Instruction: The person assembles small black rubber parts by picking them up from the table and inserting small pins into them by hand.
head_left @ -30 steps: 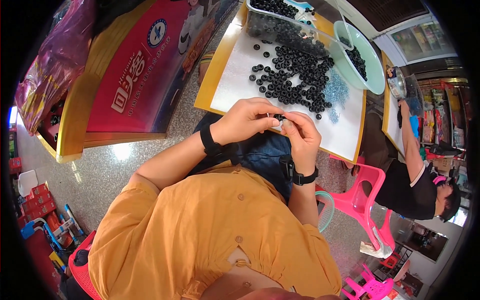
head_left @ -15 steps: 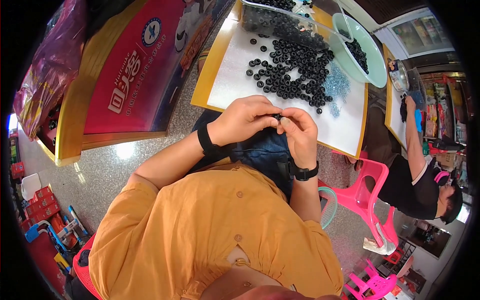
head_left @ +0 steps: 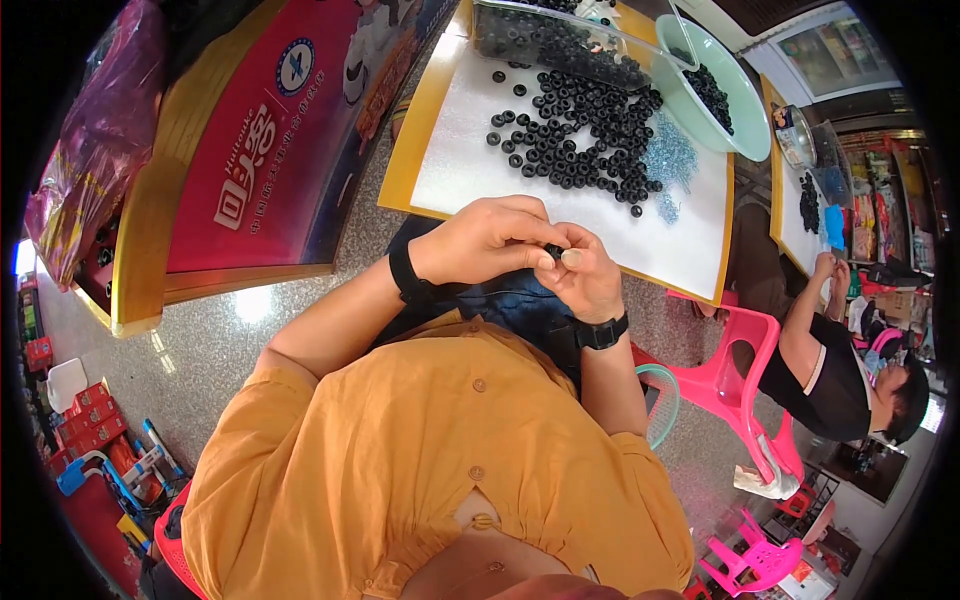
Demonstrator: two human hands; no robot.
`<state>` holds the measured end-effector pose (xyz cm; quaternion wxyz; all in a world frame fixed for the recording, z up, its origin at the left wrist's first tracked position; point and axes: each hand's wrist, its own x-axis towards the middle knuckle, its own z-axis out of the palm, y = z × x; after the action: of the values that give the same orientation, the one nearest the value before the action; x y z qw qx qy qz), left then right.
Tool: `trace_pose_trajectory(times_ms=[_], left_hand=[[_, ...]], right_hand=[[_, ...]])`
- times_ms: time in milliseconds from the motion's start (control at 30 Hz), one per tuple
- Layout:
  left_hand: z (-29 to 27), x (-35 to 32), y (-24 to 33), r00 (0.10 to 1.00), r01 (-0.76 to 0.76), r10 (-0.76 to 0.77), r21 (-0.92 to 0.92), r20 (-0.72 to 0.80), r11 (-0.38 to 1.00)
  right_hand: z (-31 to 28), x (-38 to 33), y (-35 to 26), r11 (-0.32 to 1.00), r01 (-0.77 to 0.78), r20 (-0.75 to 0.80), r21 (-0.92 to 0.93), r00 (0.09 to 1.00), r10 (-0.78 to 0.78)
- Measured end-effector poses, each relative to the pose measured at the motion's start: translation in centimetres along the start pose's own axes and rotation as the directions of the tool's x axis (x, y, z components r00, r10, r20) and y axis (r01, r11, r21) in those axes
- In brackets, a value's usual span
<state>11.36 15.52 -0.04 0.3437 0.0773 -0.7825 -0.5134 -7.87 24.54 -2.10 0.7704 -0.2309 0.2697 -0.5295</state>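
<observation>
My left hand [head_left: 490, 238] and my right hand [head_left: 588, 278] meet over my lap, just off the near edge of the table. Between their fingertips is a small black ring-shaped piece [head_left: 554, 250], pinched from both sides and partly hidden by the fingers. Beyond my hands, many similar black round pieces with centre holes [head_left: 570, 150] lie spread over the white tabletop [head_left: 450, 170]. To their right sits a heap of tiny clear-blue bits [head_left: 668, 158], too small to make out singly.
A clear plastic box [head_left: 560, 48] of black pieces stands at the table's far side, beside a pale green basin [head_left: 745, 140] holding more. On the right are a pink chair [head_left: 735, 370] and a co-worker [head_left: 830, 390] at another table. A red printed counter [head_left: 260, 150] stands left.
Both my hands have shifted slightly left, and the right fingers have curled in more around the black piece. The co-worker's arm has drawn back, bringing the hands together.
</observation>
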Motion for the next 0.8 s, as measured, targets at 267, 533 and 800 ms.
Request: trace_pose_trajectory(times_ms=[267,533,800], left_hand=[[-0.1,-0.1,-0.5,1.0,0.011,-0.012,-0.02,-0.005,1.0],[0.1,0.1,0.2,0.996,-0.074,0.078,0.082,-0.052,0.994],[0.0,0.1,0.5,0.999,-0.009,0.012,0.081,-0.038,0.997]], right_hand=[[0.9,0.3,0.6,0.998,0.063,-0.074,-0.001,0.995,-0.063],[1.6,-0.2,0.2,0.995,0.091,-0.032,0.05,0.995,-0.089],[1.3,0.2,1.3,0.989,0.148,-0.006,0.002,0.989,-0.148]])
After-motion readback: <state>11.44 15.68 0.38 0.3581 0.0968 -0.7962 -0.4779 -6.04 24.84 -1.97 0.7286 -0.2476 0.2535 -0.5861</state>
